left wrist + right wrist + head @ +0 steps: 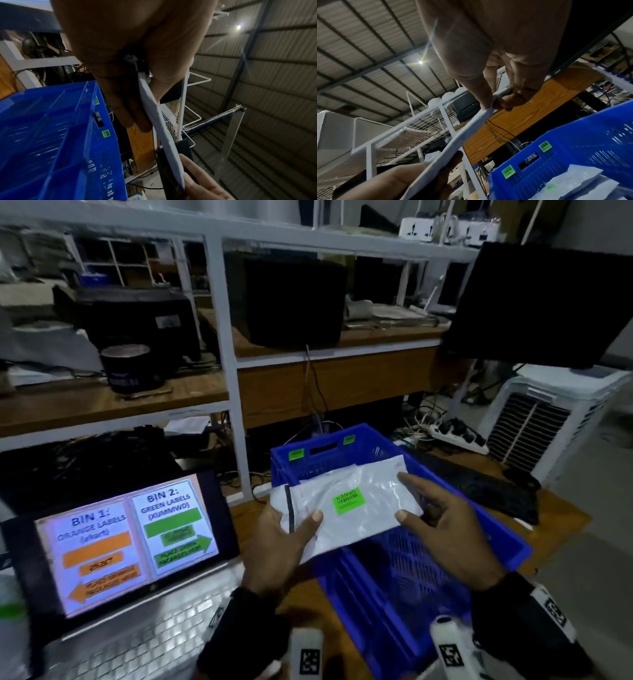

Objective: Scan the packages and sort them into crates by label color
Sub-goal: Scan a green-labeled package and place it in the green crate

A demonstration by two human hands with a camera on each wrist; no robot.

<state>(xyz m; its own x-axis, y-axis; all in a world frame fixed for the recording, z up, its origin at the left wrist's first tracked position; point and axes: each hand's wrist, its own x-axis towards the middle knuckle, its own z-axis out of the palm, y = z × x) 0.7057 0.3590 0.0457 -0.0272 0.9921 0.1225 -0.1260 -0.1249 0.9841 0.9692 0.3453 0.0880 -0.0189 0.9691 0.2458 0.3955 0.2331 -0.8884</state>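
A flat white package (346, 518) with a green label (348, 501) hangs over the left part of the blue crate (496, 546). My left hand (301, 525) grips its left end, thumb on top. At the right end my right hand (411, 496) pinches it between thumb and fingers. Another white package (376, 469) lies inside the crate, behind the held one. Seen edge-on, the held package (159, 121) runs between my left hand (137, 70) and the crate (51, 135). In the right wrist view, my right hand (494, 100) pinches the package (453, 142) above the crate (582, 146).
An open laptop (126, 542) at the left shows bin 1 for orange labels, bin 2 for green. The crate's far wall carries small green labels (296, 454). White shelving (226, 364) stands behind; a keyboard (479, 484) and a white cooler (548, 419) lie to the right.
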